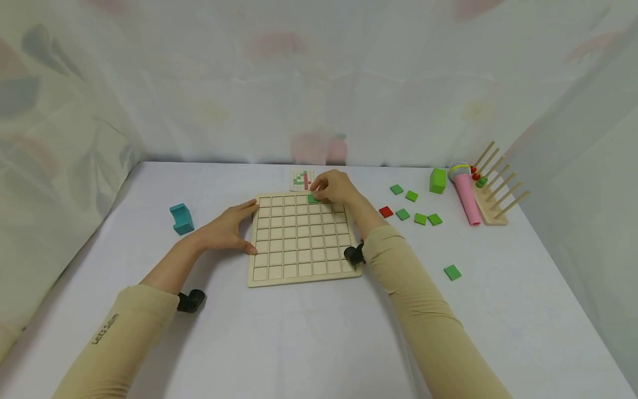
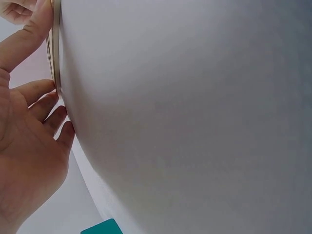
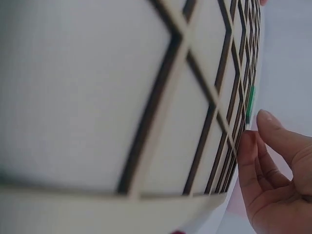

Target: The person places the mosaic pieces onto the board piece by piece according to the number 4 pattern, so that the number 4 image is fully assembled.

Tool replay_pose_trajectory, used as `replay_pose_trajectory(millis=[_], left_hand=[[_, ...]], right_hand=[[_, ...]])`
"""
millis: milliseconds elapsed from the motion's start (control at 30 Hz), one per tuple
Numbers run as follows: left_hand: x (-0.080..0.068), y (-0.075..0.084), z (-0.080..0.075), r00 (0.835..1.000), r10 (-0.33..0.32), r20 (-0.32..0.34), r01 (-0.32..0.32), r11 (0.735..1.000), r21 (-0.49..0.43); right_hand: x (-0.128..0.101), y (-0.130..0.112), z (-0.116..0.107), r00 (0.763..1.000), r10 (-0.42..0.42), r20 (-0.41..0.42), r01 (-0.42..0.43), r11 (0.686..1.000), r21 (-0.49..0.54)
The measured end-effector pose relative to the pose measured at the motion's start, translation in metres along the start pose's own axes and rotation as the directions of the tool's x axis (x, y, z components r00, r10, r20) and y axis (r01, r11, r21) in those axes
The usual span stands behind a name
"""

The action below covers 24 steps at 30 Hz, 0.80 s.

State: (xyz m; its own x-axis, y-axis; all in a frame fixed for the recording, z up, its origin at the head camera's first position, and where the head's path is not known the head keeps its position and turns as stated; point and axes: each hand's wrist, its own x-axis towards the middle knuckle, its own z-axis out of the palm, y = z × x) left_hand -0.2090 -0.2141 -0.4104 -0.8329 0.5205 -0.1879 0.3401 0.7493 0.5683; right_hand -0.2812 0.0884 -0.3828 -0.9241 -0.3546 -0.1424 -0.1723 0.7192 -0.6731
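A wooden grid board point(image 1: 304, 281) lies flat on the table, and a green square tile point(image 1: 312, 199) sits in its far row. My left hand point(image 1: 224, 228) rests at the board's left edge, thumb and fingers spread along it. In the left wrist view, its fingertips touch the board's side. Over the far row, right beside the green tile, is my right hand point(image 1: 335, 187). The right wrist view shows its thumb and forefinger apart, with nothing visible between them. Behind the board lies a small pattern card point(image 1: 298, 180) with green and red squares, partly covered by the right hand.
Right of the board lie several loose green tiles point(image 1: 402, 214) and a red tile point(image 1: 386, 212). Farther right are a green block point(image 1: 438, 181), a pink toy microphone point(image 1: 467, 198) and a wooden peg stand point(image 1: 494, 216). A teal block point(image 1: 182, 219) stands at the left.
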Motion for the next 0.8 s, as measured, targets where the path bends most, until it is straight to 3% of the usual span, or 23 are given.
replay_pose_trajectory(millis=[433, 800], left_hand=[[-0.003, 0.003, 0.0, 1.0, -0.015, 0.004, 0.014, 1.0, 0.013], [0.001, 0.004, 0.002, 1.0, -0.011, 0.007, 0.011, 1.0, 0.01]], right_hand=[[-0.012, 0.027, -0.042, 0.992, 0.059, -0.111, -0.054, 0.997, 0.047], [-0.036, 0.071, -0.09, 0.972, 0.158, -0.174, -0.163, 0.986, -0.016]])
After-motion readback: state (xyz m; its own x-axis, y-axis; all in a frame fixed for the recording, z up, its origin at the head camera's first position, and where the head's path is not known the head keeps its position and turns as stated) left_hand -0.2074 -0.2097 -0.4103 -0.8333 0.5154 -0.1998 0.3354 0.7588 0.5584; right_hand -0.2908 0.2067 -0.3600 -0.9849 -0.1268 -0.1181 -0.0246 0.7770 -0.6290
